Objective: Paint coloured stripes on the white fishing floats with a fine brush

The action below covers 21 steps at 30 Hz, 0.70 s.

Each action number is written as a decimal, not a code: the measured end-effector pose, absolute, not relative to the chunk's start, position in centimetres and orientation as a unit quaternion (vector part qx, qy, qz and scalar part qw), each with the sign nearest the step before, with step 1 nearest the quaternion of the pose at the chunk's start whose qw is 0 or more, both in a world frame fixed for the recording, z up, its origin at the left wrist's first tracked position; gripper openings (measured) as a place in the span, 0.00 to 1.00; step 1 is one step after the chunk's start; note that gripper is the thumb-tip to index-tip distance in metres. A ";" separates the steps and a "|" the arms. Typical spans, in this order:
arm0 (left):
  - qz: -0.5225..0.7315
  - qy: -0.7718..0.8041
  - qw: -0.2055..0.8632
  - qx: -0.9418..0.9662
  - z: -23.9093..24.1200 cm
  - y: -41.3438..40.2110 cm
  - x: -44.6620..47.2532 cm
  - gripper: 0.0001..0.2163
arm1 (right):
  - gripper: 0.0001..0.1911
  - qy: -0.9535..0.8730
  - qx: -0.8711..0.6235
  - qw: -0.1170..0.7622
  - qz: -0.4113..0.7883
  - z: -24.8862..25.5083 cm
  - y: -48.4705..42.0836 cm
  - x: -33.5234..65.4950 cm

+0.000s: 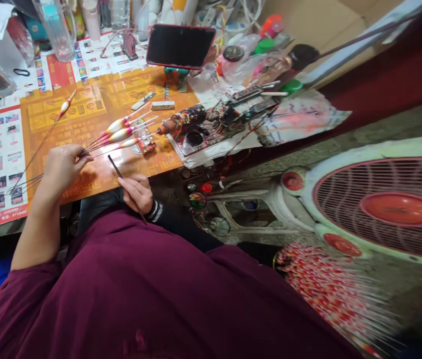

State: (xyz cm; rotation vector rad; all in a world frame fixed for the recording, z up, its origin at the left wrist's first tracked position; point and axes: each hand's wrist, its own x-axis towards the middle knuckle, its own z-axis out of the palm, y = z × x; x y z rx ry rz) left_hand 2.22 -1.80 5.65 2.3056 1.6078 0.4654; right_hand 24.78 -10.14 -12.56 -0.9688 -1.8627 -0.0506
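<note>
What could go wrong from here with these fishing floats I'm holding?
The fishing floats fan out close together from your left hand, so their thin stems might snag or bend. The thin dark stick in your right hand sits near them and might scratch the painted bodies if it swings across.
</note>
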 end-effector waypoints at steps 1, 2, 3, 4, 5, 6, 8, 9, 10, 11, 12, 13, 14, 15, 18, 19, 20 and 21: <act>0.169 0.557 0.157 0.798 5.4 -1.8 2.2 0.06 | 0.20 -0.766 -0.395 0.507 -0.026 -12.4 -10.2 24.8; 0.175 0.557 0.163 0.795 5.3 -1.8 2.1 0.05 | 0.21 -0.761 -0.389 0.517 -0.031 -12.4 -10.3 24.7; 0.179 0.557 0.167 0.793 5.2 -1.8 2.1 0.05 | 0.21 -0.758 -0.386 0.525 -0.035 -12.3 -10.3 24.7; 0.182 0.557 0.169 0.792 5.1 -1.8 2.1 0.05 | 0.21 -0.756 -0.386 0.527 -0.037 -12.3 -10.3 24.6; 0.184 0.557 0.171 0.792 5.1 -1.9 2.1 0.05 | 0.21 -0.756 -0.390 0.525 -0.039 -12.3 -10.4 24.6; 0.184 0.556 0.172 0.792 5.1 -2.0 2.2 0.05 | 0.21 -0.757 -0.395 0.520 -0.039 -12.4 -10.4 24.5; 0.184 0.554 0.172 0.794 5.2 -2.1 2.2 0.06 | 0.21 -0.757 -0.405 0.512 -0.036 -12.5 -10.4 24.5; 0.183 0.553 0.170 0.795 5.2 -2.1 2.3 0.06 | 0.21 -0.757 -0.406 0.512 -0.032 -12.6 -10.4 24.5; 0.181 0.553 0.166 0.796 5.2 -2.1 2.3 0.06 | 0.21 -0.756 -0.404 0.514 -0.027 -12.6 -10.4 24.5; 0.178 0.554 0.161 0.797 5.2 -2.2 2.4 0.06 | 0.22 -0.756 -0.401 0.517 -0.020 -12.6 -10.5 24.6; 0.175 0.556 0.156 0.797 5.2 -2.2 2.4 0.06 | 0.22 -0.757 -0.399 0.517 -0.014 -12.6 -10.5 24.6; 0.172 0.558 0.151 0.797 5.2 -2.2 2.5 0.05 | 0.22 -0.759 -0.400 0.514 -0.010 -12.5 -10.5 24.6; 0.168 0.560 0.149 0.797 5.2 -2.2 2.5 0.05 | 0.22 -0.760 -0.402 0.511 -0.009 -12.4 -10.5 24.7; 0.166 0.562 0.147 0.796 5.3 -2.2 2.6 0.05 | 0.22 -0.761 -0.404 0.508 -0.011 -12.4 -10.6 24.7; 0.168 0.564 0.151 0.794 5.3 -2.2 2.6 0.05 | 0.21 -0.760 -0.411 0.504 -0.015 -12.2 -10.6 24.7; 0.170 0.564 0.153 0.793 5.2 -2.2 2.6 0.04 | 0.21 -0.760 -0.415 0.499 -0.010 -12.2 -10.6 24.7; 0.172 0.564 0.155 0.793 5.2 -2.2 2.6 0.04 | 0.21 -0.761 -0.420 0.494 -0.001 -12.2 -10.6 24.6; 0.173 0.564 0.156 0.793 5.2 -2.2 2.6 0.04 | 0.21 -0.762 -0.425 0.489 0.007 -12.2 -10.6 24.6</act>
